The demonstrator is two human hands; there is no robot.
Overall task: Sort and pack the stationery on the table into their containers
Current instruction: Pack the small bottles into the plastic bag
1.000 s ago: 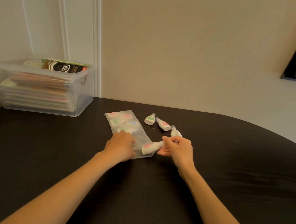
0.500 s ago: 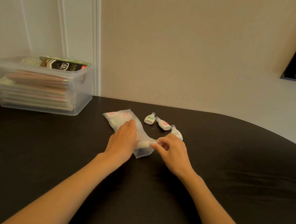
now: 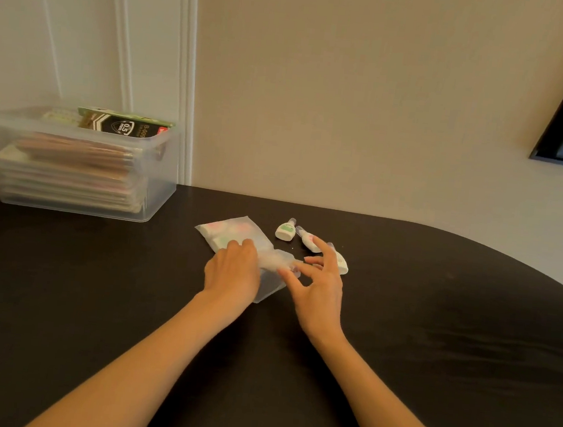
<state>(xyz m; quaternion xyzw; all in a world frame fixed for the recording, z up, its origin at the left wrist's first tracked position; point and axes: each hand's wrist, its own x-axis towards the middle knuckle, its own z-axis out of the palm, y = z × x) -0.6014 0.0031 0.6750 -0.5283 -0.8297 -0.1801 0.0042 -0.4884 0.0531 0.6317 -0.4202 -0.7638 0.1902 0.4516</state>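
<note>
Two hands at the pouch (image 3: 233, 234): left hand (image 3: 233, 274) fingers curled, gripping its crumpled mouth; right hand (image 3: 320, 293) fingers (image 3: 323, 251) splayed apart, tips touching that mouth, holding nothing. Contents blurred. Pouch lies on the counter (image 3: 433, 331), long axis 11-to-5 o'clock. Green-label bottle (image 3: 285, 231) and pink-label bottle (image 3: 306, 242) at 1 o'clock; third bottle (image 3: 343, 265) half hidden behind right fingers. Clear bin (image 3: 159, 181) at 10 o'clock, cut off.

Our left grip (image 3: 233, 274) clutches the plastic bag (image 3: 230, 230) on the desk (image 3: 433, 331); our right grip (image 3: 319, 289) spreads its fingers beside it.
</note>
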